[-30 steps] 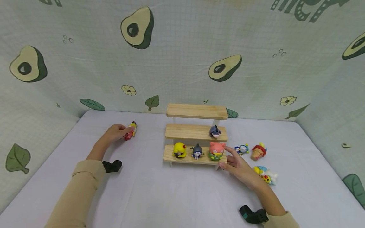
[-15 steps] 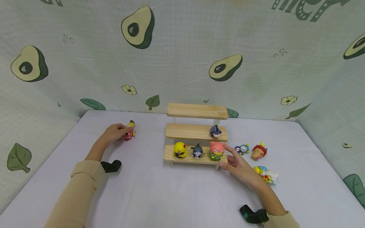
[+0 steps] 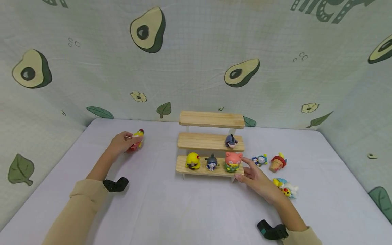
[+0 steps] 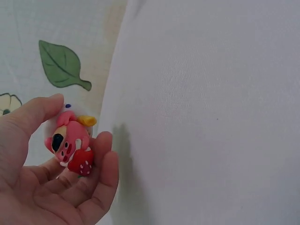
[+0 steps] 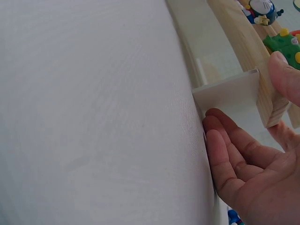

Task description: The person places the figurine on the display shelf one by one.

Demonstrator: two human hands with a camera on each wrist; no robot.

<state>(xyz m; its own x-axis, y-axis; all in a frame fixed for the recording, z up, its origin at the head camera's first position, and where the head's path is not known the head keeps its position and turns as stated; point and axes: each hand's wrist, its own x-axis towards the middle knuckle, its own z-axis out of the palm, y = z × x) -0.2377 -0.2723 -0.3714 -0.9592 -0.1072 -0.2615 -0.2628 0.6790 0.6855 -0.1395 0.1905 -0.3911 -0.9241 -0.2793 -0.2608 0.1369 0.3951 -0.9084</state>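
Note:
At the left of the table, my left hand (image 3: pixel 121 142) holds a small toy figurine (image 3: pixel 136 140) between thumb and fingers. The left wrist view shows it as a pink bear figurine (image 4: pixel 71 140) with a red strawberry and white and yellow parts. My right hand (image 3: pixel 258 180) grips the right end of a three-tier wooden display stand (image 3: pixel 211 141), thumb at the front edge of the bottom board (image 5: pixel 265 89). Its index fingertip lies beside a pink figurine (image 3: pixel 233 162). A yellow figurine (image 3: pixel 193 161) and a grey one (image 3: pixel 211 162) share that tier. A purple-grey donkey figurine (image 3: pixel 231 141) sits on the middle tier.
Right of the stand lie more figurines: a blue-and-white one (image 3: pixel 259 160), a red-and-tan one (image 3: pixel 278 162) and a yellow, blue and white cluster (image 3: pixel 286 188) near my right wrist. A patterned cloth (image 3: pixel 196 68) hangs behind the white table (image 3: pixel 171 211).
My left hand has shifted slightly left with the figurine, whose top now leans to the right. My right hand and the stand have stayed in place.

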